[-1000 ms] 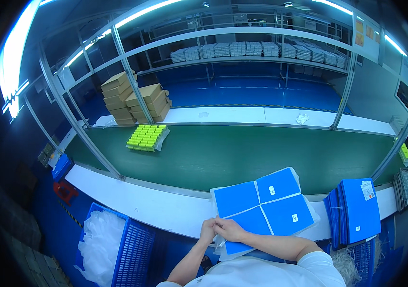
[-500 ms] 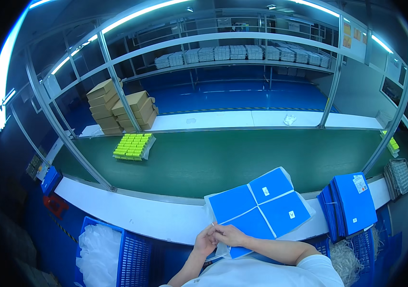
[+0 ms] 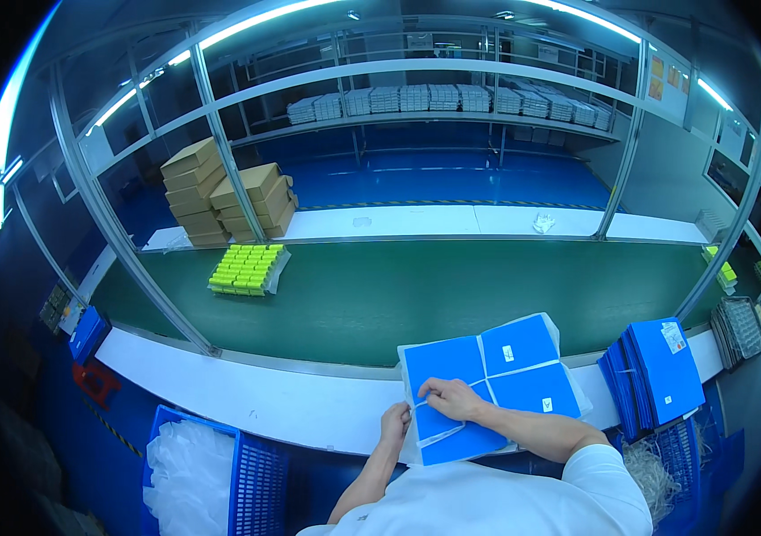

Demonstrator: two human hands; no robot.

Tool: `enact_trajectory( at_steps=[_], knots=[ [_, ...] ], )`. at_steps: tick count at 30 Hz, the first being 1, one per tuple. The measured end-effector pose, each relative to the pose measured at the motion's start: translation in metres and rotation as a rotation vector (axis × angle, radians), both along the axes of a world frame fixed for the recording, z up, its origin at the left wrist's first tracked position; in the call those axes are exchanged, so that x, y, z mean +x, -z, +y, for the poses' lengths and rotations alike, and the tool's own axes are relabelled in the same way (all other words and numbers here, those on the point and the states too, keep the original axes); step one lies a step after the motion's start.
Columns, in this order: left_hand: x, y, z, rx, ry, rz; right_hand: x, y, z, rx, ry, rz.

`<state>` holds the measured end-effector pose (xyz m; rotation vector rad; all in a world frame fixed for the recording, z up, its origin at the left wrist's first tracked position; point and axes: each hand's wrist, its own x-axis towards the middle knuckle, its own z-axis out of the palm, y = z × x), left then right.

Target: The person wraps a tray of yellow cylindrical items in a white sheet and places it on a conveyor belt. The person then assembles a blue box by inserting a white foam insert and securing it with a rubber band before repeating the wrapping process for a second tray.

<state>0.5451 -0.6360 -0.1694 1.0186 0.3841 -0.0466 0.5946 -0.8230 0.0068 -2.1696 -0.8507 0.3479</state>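
Observation:
A flat blue bundle [image 3: 528,386] in clear plastic lies over the near white ledge and the green belt's edge. White strap [image 3: 485,357] crosses its top, and two small white labels sit on it. My right hand [image 3: 454,399] rests on the bundle's left part, fingers curled down on the strap. At the bundle's left edge my left hand [image 3: 394,422] is closed in a fist; what lies inside its fingers is hidden. Beside the right hand a strip of strap slants across the lower left of the bundle.
More blue flat pieces [image 3: 662,375] stand stacked at right. A blue crate [image 3: 255,487] with white plastic film [image 3: 186,473] is at lower left; another crate holds tangled strips [image 3: 648,473]. Yellow-green cylinders [image 3: 248,269] sit on the green belt [image 3: 380,277], cardboard boxes [image 3: 260,201] behind.
My hands, together at the bundle's lower left corner before, are now apart. The right one has moved up and right onto the bundle. The bundle has turned and shifted slightly right.

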Motion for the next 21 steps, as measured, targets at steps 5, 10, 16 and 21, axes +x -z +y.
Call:
enact_trajectory(
  at_steps=[5, 10, 16, 21],
  knots=[
    [0.018, -0.057, 0.01, -0.093, -0.123, -0.02, 0.005, -0.001, -0.028, 0.058, 0.017, 0.005],
    [0.036, -0.173, -0.013, 0.923, 0.013, -0.693, 0.008, 0.003, -0.026, 0.113, 0.081, 0.017],
    [0.034, -0.179, -0.03, 1.072, 0.269, -0.745, 0.012, 0.015, -0.026, 0.253, 0.1, -0.037],
    [0.009, -0.133, -0.004, 1.072, 0.274, -0.78, 0.017, 0.018, -0.03, 0.281, 0.092, 0.005]
  ],
)
